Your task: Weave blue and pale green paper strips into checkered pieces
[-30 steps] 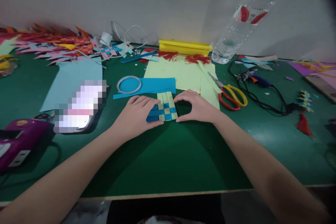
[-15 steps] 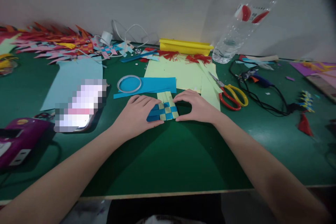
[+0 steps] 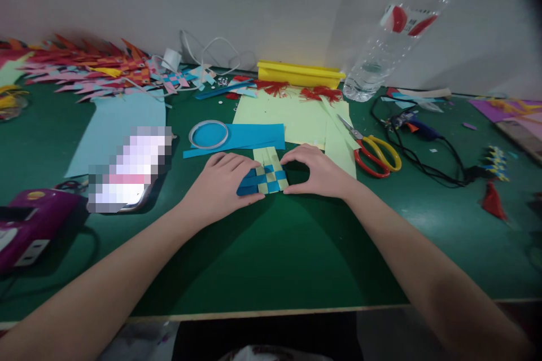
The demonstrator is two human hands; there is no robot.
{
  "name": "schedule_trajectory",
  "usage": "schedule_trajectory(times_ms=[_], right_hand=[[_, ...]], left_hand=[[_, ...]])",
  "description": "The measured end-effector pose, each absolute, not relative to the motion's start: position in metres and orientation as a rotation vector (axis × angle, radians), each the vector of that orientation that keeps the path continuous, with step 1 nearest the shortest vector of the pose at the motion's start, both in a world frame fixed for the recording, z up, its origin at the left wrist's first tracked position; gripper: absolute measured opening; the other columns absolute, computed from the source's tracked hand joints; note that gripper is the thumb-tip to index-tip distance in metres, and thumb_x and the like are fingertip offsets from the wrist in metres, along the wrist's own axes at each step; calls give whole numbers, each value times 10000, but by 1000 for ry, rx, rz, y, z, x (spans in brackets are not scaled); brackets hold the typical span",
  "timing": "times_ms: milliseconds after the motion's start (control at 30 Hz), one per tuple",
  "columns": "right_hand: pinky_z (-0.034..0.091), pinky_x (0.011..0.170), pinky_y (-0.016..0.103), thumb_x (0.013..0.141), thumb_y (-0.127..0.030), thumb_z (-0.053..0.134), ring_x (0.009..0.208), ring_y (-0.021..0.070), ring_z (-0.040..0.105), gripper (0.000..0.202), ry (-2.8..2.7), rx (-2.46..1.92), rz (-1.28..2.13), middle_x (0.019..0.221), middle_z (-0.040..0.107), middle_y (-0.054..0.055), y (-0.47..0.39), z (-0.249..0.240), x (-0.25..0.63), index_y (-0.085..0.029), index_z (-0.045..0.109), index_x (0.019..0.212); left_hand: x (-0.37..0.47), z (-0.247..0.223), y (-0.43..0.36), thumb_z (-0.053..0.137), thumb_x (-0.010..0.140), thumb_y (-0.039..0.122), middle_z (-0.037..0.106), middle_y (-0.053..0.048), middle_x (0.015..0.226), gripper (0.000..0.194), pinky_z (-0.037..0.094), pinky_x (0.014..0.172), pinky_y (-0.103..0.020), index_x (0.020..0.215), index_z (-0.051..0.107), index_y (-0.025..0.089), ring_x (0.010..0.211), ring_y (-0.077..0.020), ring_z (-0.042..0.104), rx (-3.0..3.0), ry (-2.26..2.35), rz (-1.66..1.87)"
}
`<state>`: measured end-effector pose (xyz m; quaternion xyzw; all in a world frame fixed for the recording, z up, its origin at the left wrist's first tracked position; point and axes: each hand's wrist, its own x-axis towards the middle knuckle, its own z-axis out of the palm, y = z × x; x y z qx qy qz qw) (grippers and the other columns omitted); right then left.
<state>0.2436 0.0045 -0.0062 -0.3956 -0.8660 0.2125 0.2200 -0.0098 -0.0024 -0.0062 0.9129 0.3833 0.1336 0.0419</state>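
Observation:
A small woven piece of blue and pale green paper strips (image 3: pixel 271 176) lies on the green tabletop between my hands, its weave a checkerboard. My left hand (image 3: pixel 224 180) grips its left side, thumb at the lower edge and fingertips at the upper, over the loose blue strip ends. On the other side, my right hand (image 3: pixel 315 172) pinches the right edge between thumb and fingers, which form a C shape. Pale green strip ends stick out at the top. Just behind lie blue paper (image 3: pixel 258 135) and a roll of clear tape (image 3: pixel 208 135).
Red-and-yellow-handled scissors (image 3: pixel 375 155) rest right of pale green sheets (image 3: pixel 262 107). A tall plastic bottle (image 3: pixel 372 73) stands at the wall beside a folded yellow paper (image 3: pixel 300 74). Leftward are a phone (image 3: pixel 131 172) and a purple power strip (image 3: pixel 40 225). A corded glue gun (image 3: pixel 417 127) lies right.
Both hands keep the same hold on the woven paper piece, with hardly any movement. The view has shifted very slightly.

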Motion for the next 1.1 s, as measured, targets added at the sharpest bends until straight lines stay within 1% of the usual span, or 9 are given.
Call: schedule_trajectory(times_ms=[167,267,367,467,567,667,867,1100], right_hand=[[307,1050,477,674,-557,702,1115,257,538,520,-2404,-1088,574,1125,633,34,5,-7,244,-253,586,1079],[339,1028,478,665,-588,695,1142,268,523,545,-2383,-1104,540,1145,628,39,4,-6,244,-257,583,1083],[353,1030,458,752,-570,627,1204,255,487,523,-2360,-1104,492,1222,602,43,1,-3,242,-257,556,1165],[286,1095,456,844,-523,540,1290,229,416,524,-2426,-1068,466,1356,517,28,-2,0,239,-267,476,1296],[186,1142,486,877,-522,486,1351,224,339,552,-2543,-1037,438,1431,434,4,-5,0,236,-284,402,1368],[117,1158,511,892,-534,444,1383,225,279,595,-2641,-1022,381,1451,400,1,-5,-2,235,-275,329,1415],[72,1155,548,903,-551,392,1392,243,256,637,-2735,-1001,266,1455,382,43,-3,-8,236,-222,286,1438],[75,1153,556,917,-546,359,1390,238,263,616,-2755,-1005,220,1450,386,57,-2,-9,237,-198,318,1425]], left_hand=[[-10,-6,-3,591,811,512,610,-68,1124,436,340,932,-439,1122,530,212,1082,-271,519,2794,1169,407],[-10,-5,-3,585,809,530,603,-71,1141,457,346,938,-445,1137,532,215,1093,-274,512,2792,1163,411],[-10,-4,-3,526,850,526,575,-82,1205,458,347,963,-446,1177,525,207,1133,-271,494,2795,1136,424],[-9,-5,-3,457,901,481,530,-81,1293,441,322,1025,-439,1240,501,203,1202,-251,464,2807,1040,394],[-7,-7,-4,447,914,449,491,-70,1357,443,241,1099,-454,1289,478,214,1266,-237,428,2824,949,347],[-7,-10,-5,449,915,446,462,-75,1395,467,187,1131,-464,1318,463,209,1301,-236,399,2832,911,313],[-10,-13,-3,488,893,454,446,-85,1410,515,158,1140,-486,1347,442,216,1309,-244,394,2825,871,298],[-9,-11,-4,479,901,448,423,-82,1427,503,142,1141,-483,1347,438,218,1321,-238,374,2829,883,260]])
